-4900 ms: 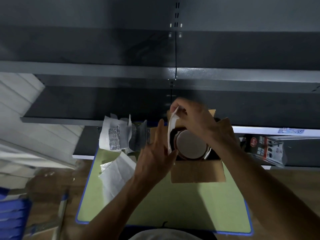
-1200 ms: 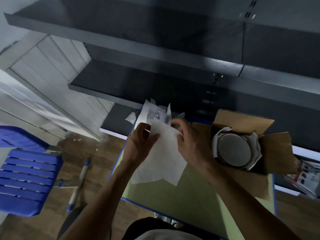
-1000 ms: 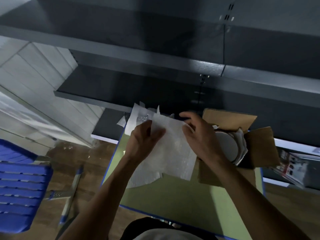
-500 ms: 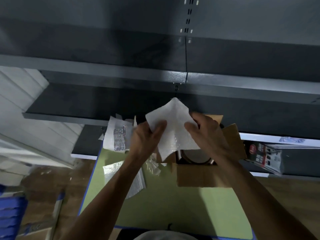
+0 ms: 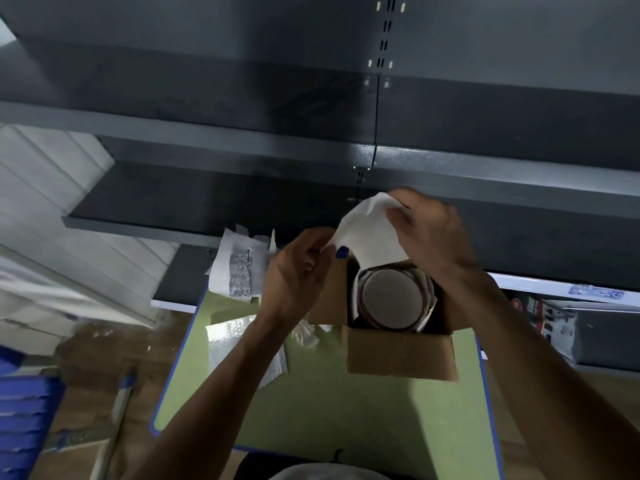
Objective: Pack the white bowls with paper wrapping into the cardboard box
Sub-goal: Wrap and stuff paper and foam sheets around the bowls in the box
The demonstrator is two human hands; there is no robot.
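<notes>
I am holding a sheet of white paper (image 5: pixel 369 233) up with both hands. My left hand (image 5: pixel 298 278) pinches the low left edge of it. My right hand (image 5: pixel 434 237) pinches the top right corner, with my fingers curled round the paper. So neither hand is free.

The paper runs in a slant, from my left hand up to my right hand. It is stretched between them. Its bottom part hangs down toward the far side of the cardboard box (image 5: pixel 398 355).

The box is open at the top. It sits just under my right hand and just to the right of my left hand. My right hand is right over it, so that hand is the nearer one. My left hand is beside the box's left flap.

Inside the box is a bowl (image 5: pixel 389 299). I see a flat round side of it facing up. It looks grey in this dim light. Some wrapping paper (image 5: pixel 429 296) is tucked round its sides. The bowl is right below the paper I hold, between my two hands and a bit nearer to me.

I think the next thing is to bring the paper down flat on top of the bowl. For that, both hands have to go down and toward me.

The box stands on a green table (image 5: pixel 329 410). Below my left hand lie some loose sheets (image 5: pixel 242 344). Dark shelves (image 5: pixel 242 147) are past my hands.
</notes>
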